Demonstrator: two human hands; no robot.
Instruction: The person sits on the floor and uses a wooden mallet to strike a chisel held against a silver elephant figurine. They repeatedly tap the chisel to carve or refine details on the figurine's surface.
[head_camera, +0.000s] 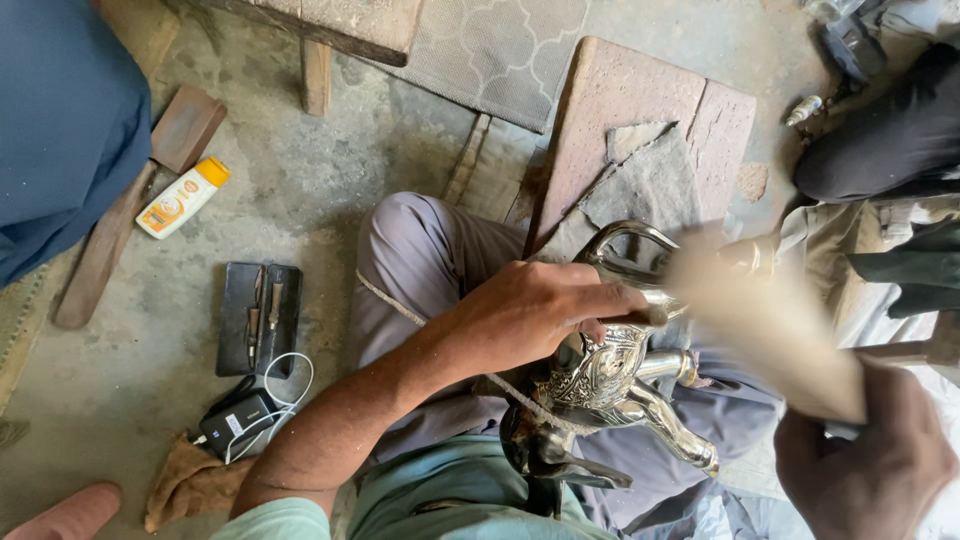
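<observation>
A shiny engraved metal figure with legs and a curved handle rests on my lap, near the middle of the view. My left hand grips its upper part from the left. My right hand, at the lower right, holds a pale wooden tool that is blurred by motion and reaches toward the figure's top. Grey trousers cover my bent knee under the figure.
A reddish stone slab with grey sheets lies ahead. On the concrete floor at left are a black case of small tools, a black device with white cable, a yellow-capped tube and wooden pieces. Other people sit at both edges.
</observation>
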